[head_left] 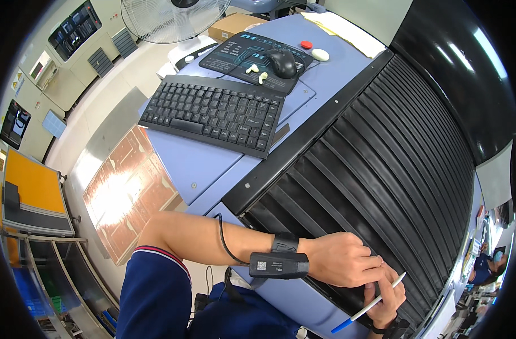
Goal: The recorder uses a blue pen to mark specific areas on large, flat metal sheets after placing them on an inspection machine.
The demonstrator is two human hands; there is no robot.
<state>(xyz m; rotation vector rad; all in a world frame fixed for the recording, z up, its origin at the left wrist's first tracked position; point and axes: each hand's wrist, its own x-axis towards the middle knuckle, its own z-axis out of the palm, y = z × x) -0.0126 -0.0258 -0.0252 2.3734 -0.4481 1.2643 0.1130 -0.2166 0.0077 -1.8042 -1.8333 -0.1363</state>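
My left hand (344, 261) is closed, its fingers curled down and touching the fingers of my right hand. What those curled fingers hold, if anything, is hidden. A white pen (359, 310) with a blue end slants through my right hand (389, 300), which is closed around it. Both hands rest over the near edge of a black ribbed bellows cover (359, 186). A black device (279, 265) is strapped to my left wrist, with a cable running up the forearm.
A black keyboard (215, 111) lies on the blue machine top. Beyond it are a mouse (282, 63) on a dark mat, white earbuds (262, 77) and a red object (306, 44). A fan (173, 20) stands at the back left. A person (483, 268) is at far right.
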